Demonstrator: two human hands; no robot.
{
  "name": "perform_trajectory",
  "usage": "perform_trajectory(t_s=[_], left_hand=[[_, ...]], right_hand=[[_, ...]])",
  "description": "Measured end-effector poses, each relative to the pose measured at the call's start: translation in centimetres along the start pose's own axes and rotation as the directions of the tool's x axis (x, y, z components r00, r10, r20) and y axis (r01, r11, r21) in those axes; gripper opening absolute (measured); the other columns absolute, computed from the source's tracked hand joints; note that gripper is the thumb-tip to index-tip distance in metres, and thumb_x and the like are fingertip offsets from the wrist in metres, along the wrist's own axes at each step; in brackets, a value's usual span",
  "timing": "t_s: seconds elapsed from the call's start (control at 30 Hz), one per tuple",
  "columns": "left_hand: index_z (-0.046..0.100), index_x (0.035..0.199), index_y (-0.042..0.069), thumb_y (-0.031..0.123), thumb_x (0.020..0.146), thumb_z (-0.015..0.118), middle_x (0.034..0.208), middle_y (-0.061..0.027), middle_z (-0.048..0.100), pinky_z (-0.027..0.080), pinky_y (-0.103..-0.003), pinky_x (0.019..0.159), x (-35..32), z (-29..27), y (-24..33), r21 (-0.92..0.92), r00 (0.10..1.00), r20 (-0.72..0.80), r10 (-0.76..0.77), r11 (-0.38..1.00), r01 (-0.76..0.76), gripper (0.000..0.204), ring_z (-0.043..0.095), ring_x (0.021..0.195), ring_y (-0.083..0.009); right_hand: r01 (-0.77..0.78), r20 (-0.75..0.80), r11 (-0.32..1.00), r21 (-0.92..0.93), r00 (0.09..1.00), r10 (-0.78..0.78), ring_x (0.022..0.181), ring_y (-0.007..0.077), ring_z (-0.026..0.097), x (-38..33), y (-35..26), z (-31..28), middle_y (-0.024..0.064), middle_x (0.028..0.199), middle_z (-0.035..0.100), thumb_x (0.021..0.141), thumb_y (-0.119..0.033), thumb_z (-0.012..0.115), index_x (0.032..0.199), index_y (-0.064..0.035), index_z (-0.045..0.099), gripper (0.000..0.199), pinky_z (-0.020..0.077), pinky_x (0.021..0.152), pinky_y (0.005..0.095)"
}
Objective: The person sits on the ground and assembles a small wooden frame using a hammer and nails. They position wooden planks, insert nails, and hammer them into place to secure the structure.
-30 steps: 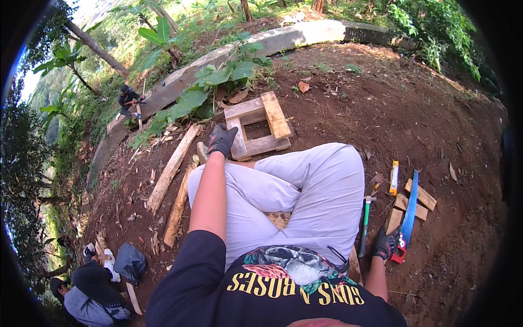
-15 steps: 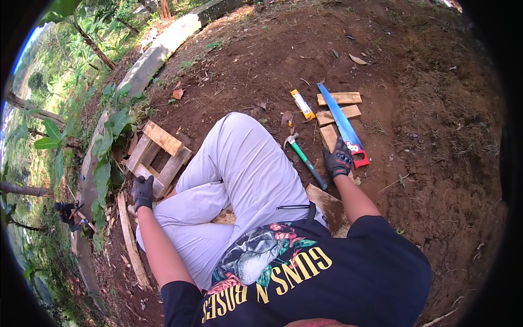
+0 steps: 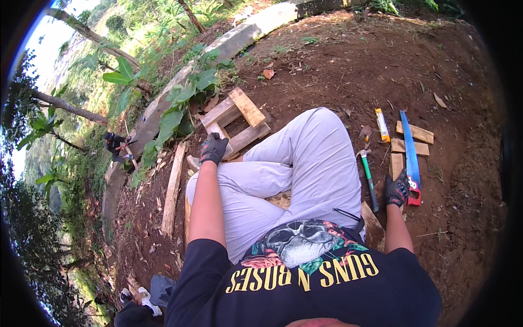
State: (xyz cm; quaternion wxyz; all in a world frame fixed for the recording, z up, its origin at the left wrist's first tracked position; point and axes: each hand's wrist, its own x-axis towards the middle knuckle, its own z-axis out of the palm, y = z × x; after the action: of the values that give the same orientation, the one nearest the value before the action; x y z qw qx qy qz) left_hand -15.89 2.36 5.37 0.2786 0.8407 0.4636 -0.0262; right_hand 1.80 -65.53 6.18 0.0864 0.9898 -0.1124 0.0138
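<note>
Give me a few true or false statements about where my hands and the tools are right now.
1. The right hand rests at the red handle of the blue-bladed handsaw. True.
2. The left hand holds the hammer. False: the hammer lies on the soil beside the right leg; the left hand is by the small wooden frame.
3. Both hands wear dark gloves. True.
4. The saw lies on grass. False: it lies across short wooden blocks on bare soil.

Just beyond the right hand (image 3: 396, 189), beside the saw blade (image 3: 408, 144): slim yellow-and-white oblong package (image 3: 382, 125), flat on bare soil.
</note>
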Motion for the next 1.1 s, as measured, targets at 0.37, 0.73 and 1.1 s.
perform_trajectory(t_s=[0.37, 0.73, 1.1], left_hand=[[0.067, 0.139, 0.008, 0.048, 0.09, 0.073, 0.14, -0.0232, 0.068, 0.05, -0.049, 0.112, -1.4, -0.2, -0.3, -0.01, 0.999, 0.036, 0.001, 1.0, -0.001, 0.063, 0.063, 0.132, -0.0403], [0.064, 0.141, 0.007, 0.047, 0.091, 0.073, 0.135, -0.0214, 0.07, 0.052, -0.047, 0.109, -3.1, -1.8, 1.2, -0.037, 0.997, 0.018, 0.076, 0.996, -0.076, 0.065, 0.066, 0.128, -0.0385], [0.06, 0.142, 0.001, 0.054, 0.109, 0.057, 0.124, -0.0127, 0.071, 0.062, -0.037, 0.091, -15.2, -3.0, 14.1, -0.849, 0.875, 0.233, 0.424, 0.527, -0.029, 0.063, 0.074, 0.108, -0.0215]], right_hand=[[0.048, 0.147, 0.993, 0.111, 0.987, -0.064, 0.141, 0.0417, 0.055, 0.6, 3.1, -1.6, 0.0256, 0.155, 0.054, 0.087, -0.054, 0.077, 0.164, -0.0069, 0.038, 0.099, 0.0467, 0.115, 0.0511], [-0.056, 0.237, 0.983, 0.173, 0.971, 0.013, 0.107, 0.0408, 0.075, 0.2, 1.6, -11.1, 0.0233, 0.109, 0.078, 0.072, -0.055, 0.086, 0.114, -0.0029, 0.079, 0.067, 0.0573, 0.096, 0.0516], [0.428, 0.059, 0.556, 0.712, 0.753, -0.656, 0.069, 0.0267, 0.073, -3.5, -28.2, -24.5, 0.0168, 0.076, 0.074, 0.082, -0.057, 0.082, 0.097, 0.0027, 0.08, 0.061, 0.0546, 0.069, 0.0433]])
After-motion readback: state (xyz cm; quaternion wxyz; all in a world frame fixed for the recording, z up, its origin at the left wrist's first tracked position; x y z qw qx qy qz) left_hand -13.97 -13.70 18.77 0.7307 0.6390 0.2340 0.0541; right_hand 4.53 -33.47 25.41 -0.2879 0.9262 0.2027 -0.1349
